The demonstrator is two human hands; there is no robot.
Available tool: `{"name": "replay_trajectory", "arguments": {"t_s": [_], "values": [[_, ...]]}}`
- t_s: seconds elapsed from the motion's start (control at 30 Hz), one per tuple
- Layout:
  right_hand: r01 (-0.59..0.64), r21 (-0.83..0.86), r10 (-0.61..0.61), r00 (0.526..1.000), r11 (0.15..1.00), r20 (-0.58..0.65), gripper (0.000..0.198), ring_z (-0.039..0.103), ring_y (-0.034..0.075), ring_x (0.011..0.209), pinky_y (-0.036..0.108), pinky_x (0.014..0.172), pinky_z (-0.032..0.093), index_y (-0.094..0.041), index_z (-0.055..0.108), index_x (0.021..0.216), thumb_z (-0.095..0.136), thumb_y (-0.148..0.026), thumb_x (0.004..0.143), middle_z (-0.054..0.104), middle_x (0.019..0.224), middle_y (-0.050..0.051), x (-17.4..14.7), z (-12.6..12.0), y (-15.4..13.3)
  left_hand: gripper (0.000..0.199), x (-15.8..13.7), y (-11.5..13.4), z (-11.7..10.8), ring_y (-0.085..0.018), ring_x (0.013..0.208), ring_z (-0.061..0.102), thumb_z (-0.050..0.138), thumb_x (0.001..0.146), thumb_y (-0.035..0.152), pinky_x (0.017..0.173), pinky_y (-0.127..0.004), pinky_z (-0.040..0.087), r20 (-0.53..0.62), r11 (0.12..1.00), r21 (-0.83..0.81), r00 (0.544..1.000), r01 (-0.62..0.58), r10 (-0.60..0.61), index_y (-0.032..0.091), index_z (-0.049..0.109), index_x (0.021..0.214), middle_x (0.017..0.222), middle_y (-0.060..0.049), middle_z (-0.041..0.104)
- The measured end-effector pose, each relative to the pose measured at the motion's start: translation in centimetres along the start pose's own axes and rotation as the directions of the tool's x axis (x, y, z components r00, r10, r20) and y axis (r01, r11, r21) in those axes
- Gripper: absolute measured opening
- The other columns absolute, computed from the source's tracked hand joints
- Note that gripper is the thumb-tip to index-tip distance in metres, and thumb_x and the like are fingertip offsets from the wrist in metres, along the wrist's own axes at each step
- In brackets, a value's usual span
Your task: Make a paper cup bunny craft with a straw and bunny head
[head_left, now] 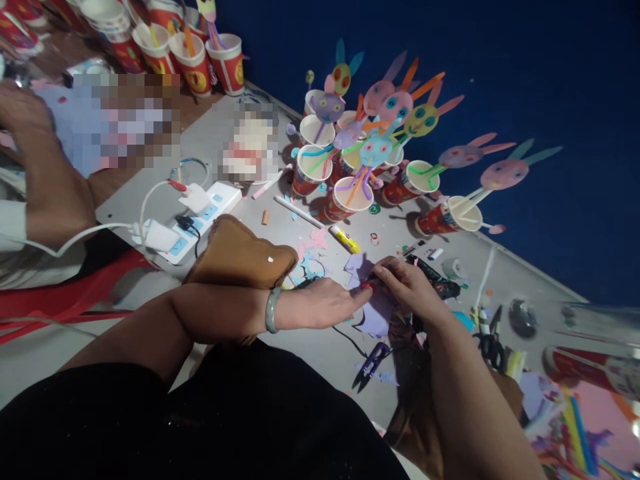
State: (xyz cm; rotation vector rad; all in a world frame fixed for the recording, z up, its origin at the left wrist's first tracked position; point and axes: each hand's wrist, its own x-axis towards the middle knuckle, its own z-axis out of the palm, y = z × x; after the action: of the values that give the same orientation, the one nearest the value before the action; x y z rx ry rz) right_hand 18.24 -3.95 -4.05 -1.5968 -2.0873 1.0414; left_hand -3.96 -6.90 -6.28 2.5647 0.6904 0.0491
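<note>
My left hand (323, 303), with a jade-coloured bangle (271, 310) on its wrist, reaches in from the left. Its fingertips are pressed together at a small red bit (368, 285), too small to name. Close against it, my right hand (411, 285) has its thumb and fingers pinched; what lies in them is hidden. Beneath both hands is cut purple paper (375, 319). Purple-handled thread snips (371, 367) lie just below on the table. A yellow glue stick or marker (345, 239) rests beyond the fingers.
Paper cups (349, 200) with paper rabbit heads stand along the blue wall. A power strip (205, 220) and a brown cushion-like pad (245, 253) are at left. Black scissors (493, 347) lie at right. Another person's arm (55, 173) is at far left.
</note>
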Motion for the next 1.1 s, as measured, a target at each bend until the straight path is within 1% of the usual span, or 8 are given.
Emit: {"name": "replay_trajectory", "arguments": {"t_s": [0.13,0.33,0.47,0.63,0.77,0.9,0.97,1.1], "values": [[-0.050,0.049,0.053,0.997,0.998,-0.049,0.038,0.053,0.013,0.049,0.026,0.046,0.043,-0.021,0.062,0.083,0.052,-0.056,0.091,0.059,0.059,-0.001,-0.8,0.3,0.3,0.063,-0.1,0.1,-0.4,-0.020,0.069,0.065,0.050,0.097,0.032,0.055,-0.029,0.032,0.027,1.000,0.008,1.000,0.012,-0.012,0.010,0.025,0.150,0.080,-0.008,0.071],[-0.048,0.044,0.056,0.973,0.998,-0.225,0.034,0.056,0.015,0.049,0.028,0.047,0.044,-0.021,0.062,0.080,0.053,-0.052,0.092,0.060,0.059,0.000,-2.4,1.2,0.1,0.061,0.0,0.1,-0.2,-0.021,0.068,0.064,0.045,0.097,0.030,0.056,-0.030,0.032,0.037,1.000,-0.018,0.999,0.018,-0.017,0.014,0.024,0.152,0.080,-0.008,0.071],[-0.064,0.088,0.090,0.937,0.994,-0.338,0.030,0.056,0.015,0.051,0.028,0.049,0.045,-0.021,0.062,0.079,0.056,-0.048,0.091,0.060,0.060,0.000,-3.7,2.4,0.0,0.062,0.0,0.1,-0.4,-0.022,0.067,0.064,0.042,0.096,0.026,0.057,-0.031,0.033,0.039,1.000,-0.001,0.999,0.027,-0.027,0.010,0.022,0.153,0.080,-0.010,0.071],[-0.088,0.056,0.104,0.876,0.995,-0.472,0.026,0.057,0.016,0.053,0.028,0.051,0.047,-0.021,0.062,0.077,0.058,-0.044,0.090,0.061,0.059,0.001,-5.0,3.7,-0.3,0.064,-0.2,0.1,-0.8,-0.022,0.066,0.063,0.043,0.092,0.015,0.059,-0.031,0.037,0.048,1.000,-0.019,0.999,0.024,-0.023,0.010,0.023,0.152,0.081,-0.009,0.071],[-0.101,0.031,0.102,0.854,0.994,-0.510,0.025,0.059,0.016,0.055,0.029,0.052,0.048,-0.021,0.061,0.078,0.056,-0.042,0.092,0.062,0.062,0.002,-5.8,4.5,-0.6,0.061,-0.3,0.4,-1.7,-0.022,0.064,0.063,0.043,0.092,0.012,0.060,-0.031,0.038,0.061,0.999,-0.003,0.998,0.033,-0.032,0.009,0.026,0.151,0.075,-0.009,0.069],[-0.103,-0.040,0.066,0.844,0.994,-0.532,0.024,0.060,0.017,0.057,0.030,0.055,0.049,-0.022,0.060,0.080,0.054,-0.041,0.093,0.062,0.063,0.002,-6.8,5.4,-0.6,0.063,-0.3,0.9,-2.9,-0.023,0.068,0.064,0.042,0.091,0.009,0.060,-0.032,0.037,0.130,0.998,0.003,0.990,0.059,-0.059,0.009,0.026,0.151,0.078,-0.010,0.069],[-0.102,-0.084,0.040,0.838,0.991,-0.545,0.023,0.060,0.017,0.058,0.031,0.057,0.050,-0.022,0.060,0.082,0.054,-0.040,0.094,0.063,0.065,0.002,-7.1,5.8,-0.6,0.062,-0.3,1.0,-3.2,-0.024,0.070,0.065,0.040,0.091,0.008,0.060,-0.032,0.037,0.151,0.998,0.007,0.987,0.061,-0.061,0.009,0.026,0.151,0.080,-0.012,0.070],[-0.085,-0.209,-0.042,0.842,0.974,-0.539,0.020,0.065,0.018,0.064,0.030,0.061,0.052,-0.021,0.062,0.087,0.052,-0.037,0.095,0.069,0.073,0.004,-7.5,6.3,-0.6,0.063,-0.3,0.9,-3.3,-0.025,0.073,0.067,0.038,0.090,0.007,0.060,-0.033,0.038,0.147,0.999,0.003,0.988,0.037,-0.037,0.007,0.024,0.151,0.084,-0.013,0.072]]}}
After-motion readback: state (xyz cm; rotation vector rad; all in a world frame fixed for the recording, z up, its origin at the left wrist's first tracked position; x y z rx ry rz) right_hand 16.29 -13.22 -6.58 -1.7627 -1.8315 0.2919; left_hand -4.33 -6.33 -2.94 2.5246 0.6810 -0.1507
